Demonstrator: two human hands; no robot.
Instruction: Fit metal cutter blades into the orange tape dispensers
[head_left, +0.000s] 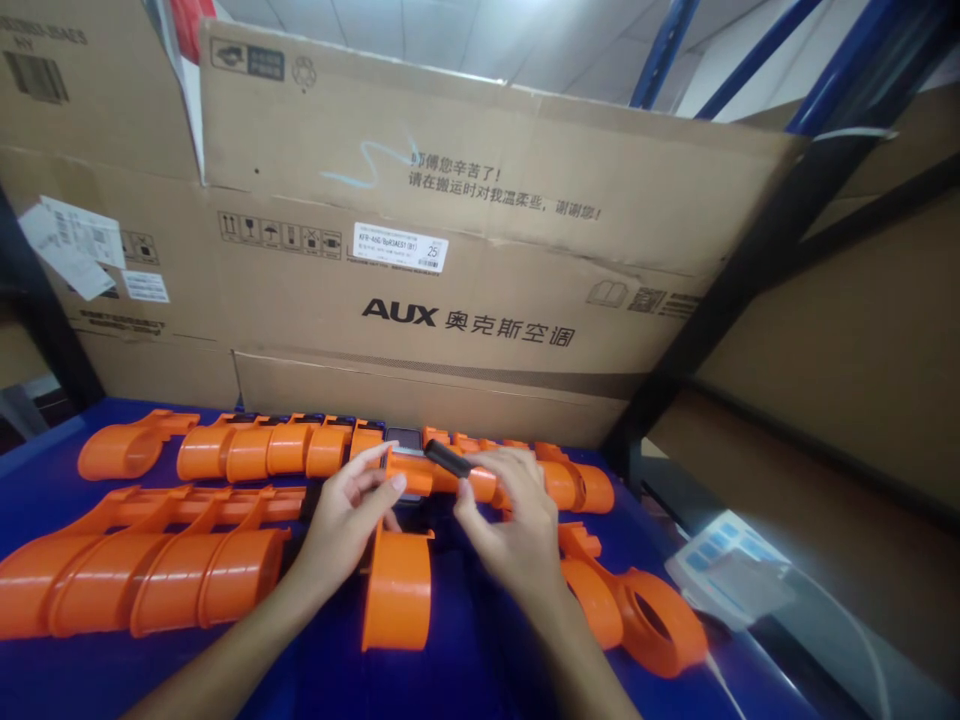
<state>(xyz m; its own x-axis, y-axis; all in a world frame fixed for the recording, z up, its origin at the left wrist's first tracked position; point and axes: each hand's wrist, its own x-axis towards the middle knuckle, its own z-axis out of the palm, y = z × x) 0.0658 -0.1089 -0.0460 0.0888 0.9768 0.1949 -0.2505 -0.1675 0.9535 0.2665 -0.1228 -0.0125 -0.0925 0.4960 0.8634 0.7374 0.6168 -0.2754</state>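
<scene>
Orange holder [399, 592] over the blue desk [476, 650], pinched by slightly parted fingers of our left hand [341, 518]; our right hand [519, 530], fingers nearly closed, grips a black cylinder [447, 459] just beside.

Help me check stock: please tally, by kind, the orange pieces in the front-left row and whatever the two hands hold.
Orange curved plastic pieces in the front-left row: 4
Orange plastic piece in the left hand: 1
Black rod-like piece in the right hand: 1
Total: 6
</scene>
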